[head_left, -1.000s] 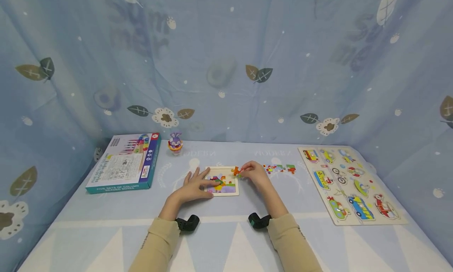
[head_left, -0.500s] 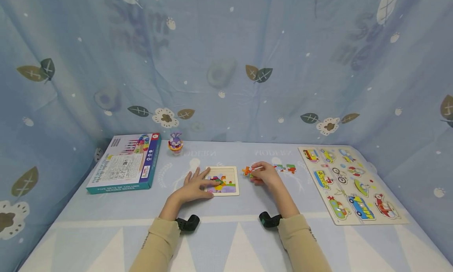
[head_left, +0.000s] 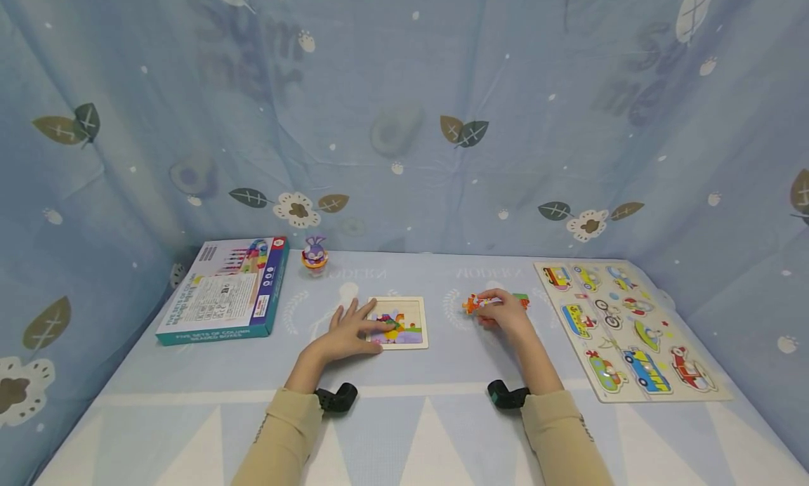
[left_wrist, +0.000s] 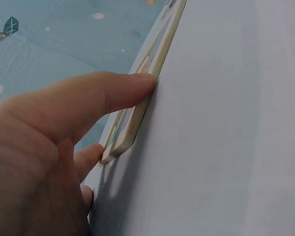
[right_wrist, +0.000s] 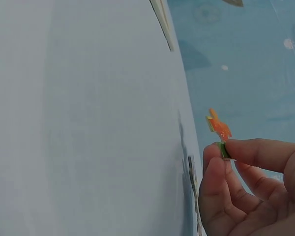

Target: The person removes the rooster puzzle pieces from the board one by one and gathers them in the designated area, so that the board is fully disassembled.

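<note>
In the head view my left hand (head_left: 344, 336) lies with spread, straight fingers at the left side of a small wooden jigsaw tray (head_left: 426, 331). Its index finger reaches over the partly filled picture. The left wrist view shows the thumb (left_wrist: 128, 88) against the tray's near edge. My right hand (head_left: 508, 316), to the right of the tray, pinches an orange and green jigsaw piece (right_wrist: 219, 128) between thumb and fingers. The piece is raised above the table in the right wrist view. Behind that hand lies a row of loose pieces (head_left: 522, 300), partly hidden by it.
A boxed bead set (head_left: 221, 296) lies at the left, with a purple rabbit figure (head_left: 314, 255) beside it at the back. A large vehicle puzzle board (head_left: 622, 331) occupies the right side. Behind the table hangs a blue patterned curtain (head_left: 404, 121).
My right hand has moved right, away from the tray, carrying the orange and green jigsaw piece over towards the loose pieces. The left hand has stayed at the tray.
</note>
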`<state>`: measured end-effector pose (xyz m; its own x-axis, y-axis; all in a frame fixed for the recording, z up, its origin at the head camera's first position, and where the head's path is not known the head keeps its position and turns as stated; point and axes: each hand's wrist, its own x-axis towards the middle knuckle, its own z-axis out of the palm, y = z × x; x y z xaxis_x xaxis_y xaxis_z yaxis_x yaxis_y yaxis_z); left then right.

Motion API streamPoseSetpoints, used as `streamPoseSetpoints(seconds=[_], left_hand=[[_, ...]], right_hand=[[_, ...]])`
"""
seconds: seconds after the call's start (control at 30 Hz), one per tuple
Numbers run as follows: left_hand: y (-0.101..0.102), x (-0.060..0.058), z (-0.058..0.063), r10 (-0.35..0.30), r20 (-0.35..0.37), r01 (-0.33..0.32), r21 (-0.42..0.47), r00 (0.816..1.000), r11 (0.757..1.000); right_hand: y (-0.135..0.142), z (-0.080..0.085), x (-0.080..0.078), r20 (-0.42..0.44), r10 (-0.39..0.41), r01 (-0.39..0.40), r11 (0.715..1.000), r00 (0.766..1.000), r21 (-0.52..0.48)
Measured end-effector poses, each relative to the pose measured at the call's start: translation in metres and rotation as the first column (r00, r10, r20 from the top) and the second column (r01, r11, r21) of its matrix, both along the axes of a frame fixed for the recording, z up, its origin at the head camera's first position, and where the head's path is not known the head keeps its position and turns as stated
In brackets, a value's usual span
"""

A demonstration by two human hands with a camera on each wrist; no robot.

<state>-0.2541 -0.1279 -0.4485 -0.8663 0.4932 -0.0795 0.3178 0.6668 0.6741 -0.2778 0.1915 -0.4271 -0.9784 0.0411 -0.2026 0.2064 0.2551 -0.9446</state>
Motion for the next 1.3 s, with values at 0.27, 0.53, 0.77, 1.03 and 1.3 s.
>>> streamPoseSetpoints(seconds=[0.27, 0.53, 0.77, 1.03, 1.3], left_hand=[[0.0, 0.0, 0.0, -0.001, -0.002, 0.001, -0.007, 1.0, 1.0], [-0.001, -0.001, -0.002, -0.008, -0.008, 0.008, -0.011, 1.0, 1.0], [-0.001, -0.001, -0.002, -0.01, -0.014, 0.01, -0.001, 1.0, 1.0], [-0.001, -0.001, -0.002, -0.002, -0.008, 0.002, -0.008, 1.0, 1.0], [-0.001, 0.0, -0.002, -0.002, -0.005, 0.002, -0.004, 1.0, 1.0]], right_hand=[[0.02, -0.004, -0.001, 0.013, -0.048, 0.047, 0.996, 0.999, 0.081], [0.032, -0.006, 0.0, 0.025, -0.141, 0.137, 0.984, 0.99, 0.117], [0.043, -0.006, 0.001, 0.029, -0.159, 0.154, 0.978, 0.987, 0.138], [0.051, -0.005, 0.003, -0.003, -0.184, 0.181, 0.961, 0.983, 0.209], [0.057, -0.004, 0.007, 0.01, -0.213, 0.2, 0.93, 0.977, 0.31]])
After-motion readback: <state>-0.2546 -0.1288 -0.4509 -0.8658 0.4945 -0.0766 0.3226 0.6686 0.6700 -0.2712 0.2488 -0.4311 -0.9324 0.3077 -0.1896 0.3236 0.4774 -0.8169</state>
